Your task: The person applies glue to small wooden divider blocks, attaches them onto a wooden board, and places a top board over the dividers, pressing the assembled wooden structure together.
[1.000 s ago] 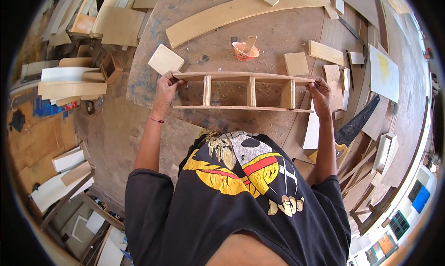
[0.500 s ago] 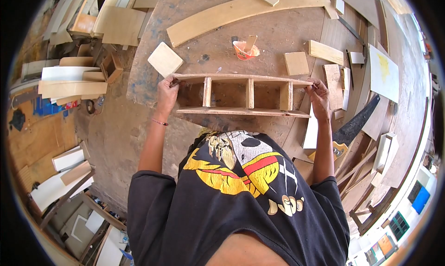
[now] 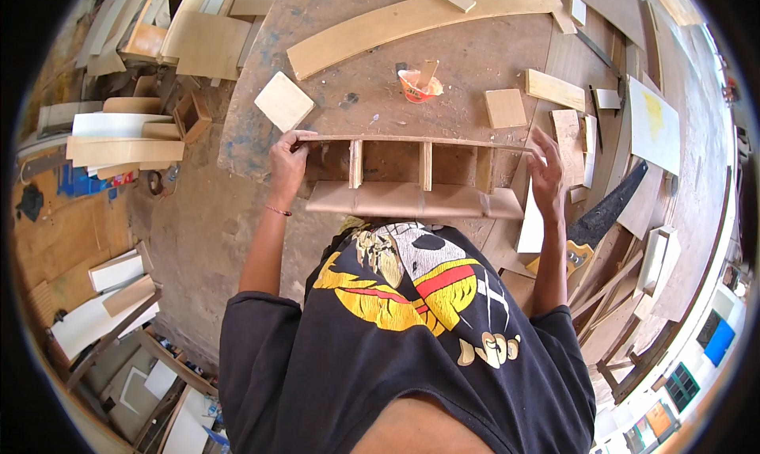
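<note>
A narrow wooden frame (image 3: 416, 201), two long boards joined by several short dividers, lies crosswise before my body. It is tilted so that the broad brown outer face of its near board shows. My left hand (image 3: 288, 160) pinches the left end of the far board between thumb and fingers. At the opposite end, my right hand (image 3: 546, 169) has its fingers loosely apart beside the board's tip; the thumb is close to it, and I cannot tell whether it touches. Beyond the frame stands a small orange cup (image 3: 417, 87) with a wooden stick in it.
On the worktable (image 3: 348, 113) lie a long curved board (image 3: 412, 25), a square block (image 3: 284, 101) and another block (image 3: 505, 108). A handsaw (image 3: 608, 208) rests at right among offcuts. Wood pieces (image 3: 123, 149) are stacked at left.
The frame has tipped, its near board swinging from edge-on to showing its broad outer face. My right hand's fingers have loosened from the right end; my left hand keeps its grip.
</note>
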Tool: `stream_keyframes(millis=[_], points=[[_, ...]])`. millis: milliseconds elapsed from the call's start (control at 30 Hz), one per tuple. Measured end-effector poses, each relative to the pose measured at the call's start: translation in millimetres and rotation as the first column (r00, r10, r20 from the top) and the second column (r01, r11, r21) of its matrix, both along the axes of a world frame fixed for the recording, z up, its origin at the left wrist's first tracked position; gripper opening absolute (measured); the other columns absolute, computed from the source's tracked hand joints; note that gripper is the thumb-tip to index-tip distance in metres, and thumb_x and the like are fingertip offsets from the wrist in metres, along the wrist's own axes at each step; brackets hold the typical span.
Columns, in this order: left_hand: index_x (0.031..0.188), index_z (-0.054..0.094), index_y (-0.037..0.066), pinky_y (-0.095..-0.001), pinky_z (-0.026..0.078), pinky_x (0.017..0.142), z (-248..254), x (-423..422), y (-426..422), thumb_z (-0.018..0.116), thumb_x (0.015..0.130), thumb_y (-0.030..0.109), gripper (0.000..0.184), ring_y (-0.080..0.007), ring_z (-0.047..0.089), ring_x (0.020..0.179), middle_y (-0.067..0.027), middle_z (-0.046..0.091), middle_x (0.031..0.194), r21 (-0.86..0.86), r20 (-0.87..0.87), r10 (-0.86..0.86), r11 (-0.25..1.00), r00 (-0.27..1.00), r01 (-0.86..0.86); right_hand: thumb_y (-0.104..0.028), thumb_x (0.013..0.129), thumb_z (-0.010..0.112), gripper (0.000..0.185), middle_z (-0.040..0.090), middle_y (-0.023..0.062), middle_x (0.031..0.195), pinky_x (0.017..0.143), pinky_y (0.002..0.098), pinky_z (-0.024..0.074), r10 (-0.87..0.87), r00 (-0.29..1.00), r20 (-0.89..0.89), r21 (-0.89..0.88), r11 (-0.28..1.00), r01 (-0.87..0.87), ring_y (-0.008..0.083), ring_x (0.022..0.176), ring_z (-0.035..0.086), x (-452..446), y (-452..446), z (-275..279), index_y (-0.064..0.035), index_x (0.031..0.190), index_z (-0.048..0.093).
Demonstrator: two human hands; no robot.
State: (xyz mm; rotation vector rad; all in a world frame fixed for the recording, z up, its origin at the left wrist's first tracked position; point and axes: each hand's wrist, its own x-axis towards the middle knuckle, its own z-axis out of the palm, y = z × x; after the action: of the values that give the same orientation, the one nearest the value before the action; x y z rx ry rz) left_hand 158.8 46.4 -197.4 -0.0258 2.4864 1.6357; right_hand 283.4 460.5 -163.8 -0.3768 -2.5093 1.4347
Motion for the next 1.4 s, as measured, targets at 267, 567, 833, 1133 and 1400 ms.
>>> stream_keyframes(millis=[267,567,833,1133,1400], points=[[0.085,0.065,-0.002,-0.0216,0.046,0.067,-9.9,1.0,-6.6,0.054,0.078,-0.007,0.014,-0.0078,0.057,0.073,-0.0037,0.064,0.079,-0.036,-0.068,-0.026,0.999,0.997,0.024,-0.004,0.059,0.074,0.063,0.048,0.0157,0.12,0.097,0.0404,0.0382,0.238,0.946,0.218,0.256,0.922,-0.291,0.0337,0.116,0.043,71.2,-26.2,40.7,-0.005,0.116,0.047],[0.087,0.066,-0.002,-0.022,0.047,0.067,-5.4,2.6,-5.3,0.056,0.078,-0.006,0.014,-0.0077,0.058,0.074,-0.0041,0.064,0.081,-0.032,-0.079,-0.035,0.999,0.996,0.032,0.003,0.064,0.068,0.04,0.055,0.0138,0.11,0.087,0.0364,0.0464,0.274,0.931,0.24,0.394,0.849,-0.352,0.0314,0.105,0.053,89.8,-24.6,11.9,-0.0028,0.101,0.055],[0.091,0.066,0.0,-0.024,0.048,0.071,-1.6,8.1,-5.3,0.055,0.08,-0.005,0.017,-0.0095,0.06,0.078,-0.0069,0.066,0.087,-0.06,-0.16,-0.054,0.997,0.986,0.045,0.009,0.071,0.059,0.029,0.063,0.0143,0.1,0.078,0.0351,0.0505,0.255,0.959,0.122,0.375,0.883,-0.282,0.0294,0.091,0.061,82.4,-20.7,22.2,-0.0022,0.098,0.062],[0.126,0.05,0.003,-0.0254,0.047,0.083,-9.4,16.6,-16.7,0.042,0.084,-0.01,0.045,-0.0128,0.059,0.09,-0.0079,0.063,0.104,0.107,-0.143,-0.043,0.993,0.989,0.059,0.009,0.073,0.059,0.023,0.065,0.0148,0.089,0.069,0.0325,0.0537,0.178,0.984,0.004,0.365,0.916,-0.168,0.027,0.08,0.064,76.3,-21.3,11.7,-0.0015,0.093,0.064],[0.13,0.043,0.001,-0.0303,0.045,0.09,5.9,45.2,-17.3,0.042,0.093,0.009,0.038,-0.0207,0.054,0.107,-0.0142,0.051,0.124,0.349,0.065,0.056,0.934,0.996,-0.075,0.008,0.075,0.058,0.021,0.066,0.0122,0.083,0.065,0.0298,0.0532,0.139,0.989,0.053,0.299,0.942,-0.148,0.0223,0.074,0.066,67.8,-22.5,19.4,-0.0027,0.092,0.065]])
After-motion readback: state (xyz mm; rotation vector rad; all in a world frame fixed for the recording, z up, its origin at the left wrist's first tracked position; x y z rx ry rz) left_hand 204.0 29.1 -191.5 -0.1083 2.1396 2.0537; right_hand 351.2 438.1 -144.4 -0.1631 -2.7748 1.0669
